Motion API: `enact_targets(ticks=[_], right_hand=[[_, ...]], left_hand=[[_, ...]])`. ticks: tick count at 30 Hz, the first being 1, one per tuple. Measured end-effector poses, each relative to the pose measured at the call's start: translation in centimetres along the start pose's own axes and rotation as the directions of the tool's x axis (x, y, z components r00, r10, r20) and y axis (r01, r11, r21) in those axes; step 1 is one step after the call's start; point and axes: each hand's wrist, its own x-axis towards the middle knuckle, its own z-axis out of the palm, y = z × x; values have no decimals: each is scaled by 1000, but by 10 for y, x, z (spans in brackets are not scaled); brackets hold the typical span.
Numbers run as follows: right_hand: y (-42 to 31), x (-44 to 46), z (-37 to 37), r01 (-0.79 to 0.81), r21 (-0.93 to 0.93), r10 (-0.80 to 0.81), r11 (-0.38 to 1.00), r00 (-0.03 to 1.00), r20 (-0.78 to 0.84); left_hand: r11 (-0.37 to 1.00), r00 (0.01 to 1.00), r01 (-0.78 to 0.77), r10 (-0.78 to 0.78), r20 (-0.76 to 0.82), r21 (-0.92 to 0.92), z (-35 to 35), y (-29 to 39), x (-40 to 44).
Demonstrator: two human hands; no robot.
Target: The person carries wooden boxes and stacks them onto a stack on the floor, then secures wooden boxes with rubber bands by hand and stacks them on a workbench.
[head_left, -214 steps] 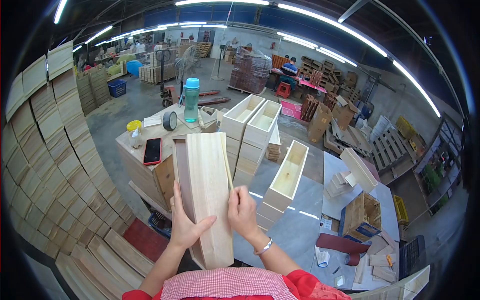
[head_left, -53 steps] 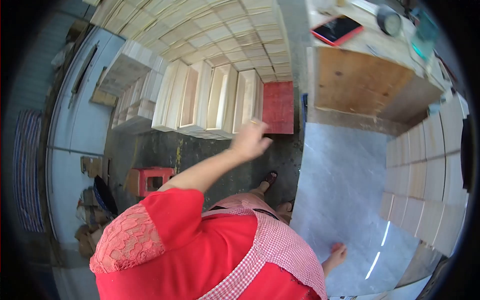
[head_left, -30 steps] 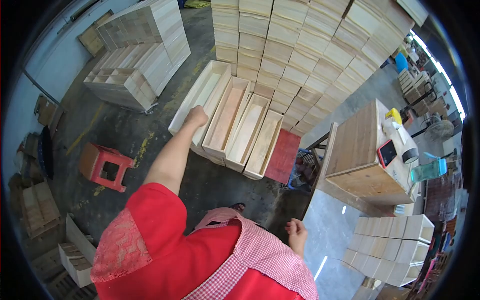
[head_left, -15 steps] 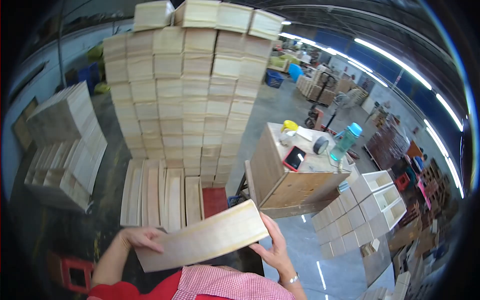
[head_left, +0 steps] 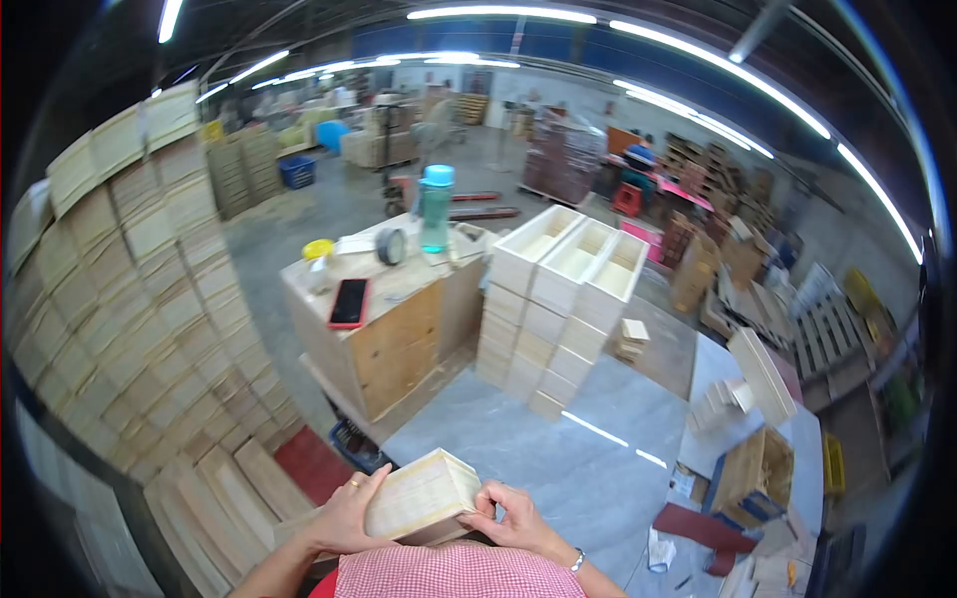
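A long, pale wooden box (head_left: pixel 424 495) is held close against my checked apron, its near end partly hidden. My left hand (head_left: pixel 344 513) grips it along the left side, thumb lying near the upper edge. At the right end corner, the fingers of my right hand (head_left: pixel 513 515) are curled in and pressed against the wood. Below and left of my left hand lie several long wooden boxes (head_left: pixel 214 508) side by side. A grey table (head_left: pixel 528 468) spreads out ahead of my right hand.
A tall stack of wooden boxes (head_left: pixel 130 299) rises on the left. A wooden cabinet (head_left: pixel 394 344) bears a phone (head_left: pixel 349 303), a tape roll (head_left: pixel 390 246) and a blue bottle (head_left: pixel 436 209). Stacked open-topped boxes (head_left: pixel 538 319) stand on the table. A wooden crate (head_left: pixel 753 473) sits at right.
My view has swung right toward the grey table. The held box has turned, its end now facing up and right. My left hand has shifted along it; my right fingers have curled at its end.
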Motion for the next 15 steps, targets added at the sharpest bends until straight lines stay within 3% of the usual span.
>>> enact_targets(ticks=[2, 7, 8, 10, 11, 15], right_hand=[[5, -6, -9, -9, -24, 8, 1000, 999, -35], [11, -24, -18, -4, 13, 7, 1000, 982, -191], [12, -30, -9, -104, 240, 140, 965, 980, -140], [17, -47, 20, -305, 624, 353, 720, 934, 49], [26, -49, 25, -300, 529, 352, 794, 936, 2], [35, -41, 27, -327, 246, 324, 912, 944, 54]], left_hand=[[989, 999, -26, 19, 45, 146, 7, 15, 23], [995, 987, -63, 50, 154, 80, 29, -6, 68], [997, 996, -18, 11, 86, 71, 32, -15, 78], [996, 996, 79, -77, -49, 33, 38, -37, 98], [986, 988, 145, -148, -31, -76, 33, -46, 104], [931, 984, -159, 178, 28, -327, -17, -21, 95]])
